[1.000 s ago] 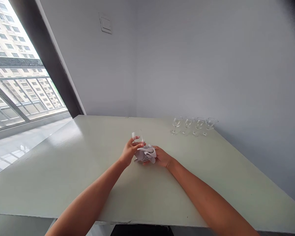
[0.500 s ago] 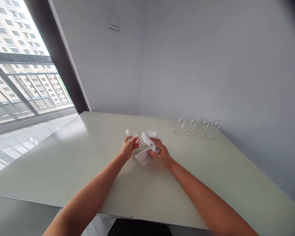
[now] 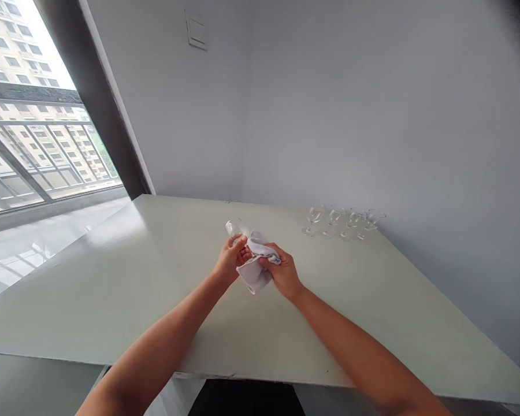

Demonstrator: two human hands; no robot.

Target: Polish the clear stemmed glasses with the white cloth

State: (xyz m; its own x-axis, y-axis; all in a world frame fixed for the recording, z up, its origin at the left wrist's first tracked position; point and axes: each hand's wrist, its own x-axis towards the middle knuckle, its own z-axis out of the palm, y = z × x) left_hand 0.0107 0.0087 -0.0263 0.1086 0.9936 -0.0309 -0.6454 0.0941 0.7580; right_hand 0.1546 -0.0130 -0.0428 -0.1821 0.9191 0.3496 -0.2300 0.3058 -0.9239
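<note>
Near the middle of the pale table [image 3: 164, 260], my left hand [image 3: 233, 256] is closed on a clear stemmed glass [image 3: 236, 227]. The glass lies tilted, its bowl up and to the left. My right hand [image 3: 283, 270] grips a white cloth [image 3: 257, 271], which is folded around the stem and foot end of the glass and hides that part. A corner of the cloth hangs down between the hands. The fingertips of my left hand touch the cloth's left side.
Several clear stemmed glasses [image 3: 335, 217] stand upright in a row at the back right of the table, near the wall [image 3: 372, 115]. A window with a railing [image 3: 34, 144] is at the far left. The table's front edge runs below my forearms.
My right hand has closed the cloth around the lower end of the glass, where the cloth was looser before. The view has shifted slightly, and the glasses in the row appear a little further left.
</note>
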